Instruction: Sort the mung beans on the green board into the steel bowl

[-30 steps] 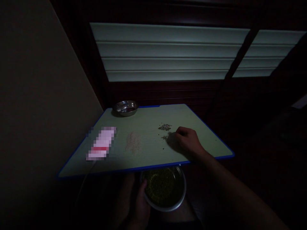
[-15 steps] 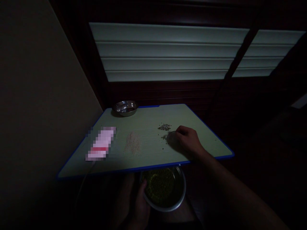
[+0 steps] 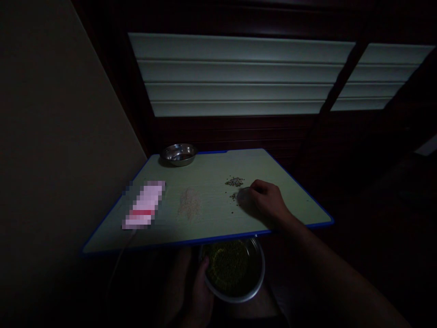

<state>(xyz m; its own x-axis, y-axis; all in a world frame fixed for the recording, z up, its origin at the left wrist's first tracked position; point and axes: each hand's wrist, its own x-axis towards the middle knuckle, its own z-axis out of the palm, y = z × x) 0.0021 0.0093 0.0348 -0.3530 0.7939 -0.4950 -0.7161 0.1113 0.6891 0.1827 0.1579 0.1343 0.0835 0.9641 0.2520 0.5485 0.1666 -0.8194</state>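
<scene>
Just left of the right fingers [image 3: 256,188] (curled, we can't tell if gripping) lie loose grains [image 3: 234,197], their main pile [image 3: 235,182] beyond; the left hand [image 3: 202,289], gripping the bowl [image 3: 239,299], is farther.

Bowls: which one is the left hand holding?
The near bowl, with green contents, its side in the left hand; the far bowl stands on the table, untouched.
</scene>
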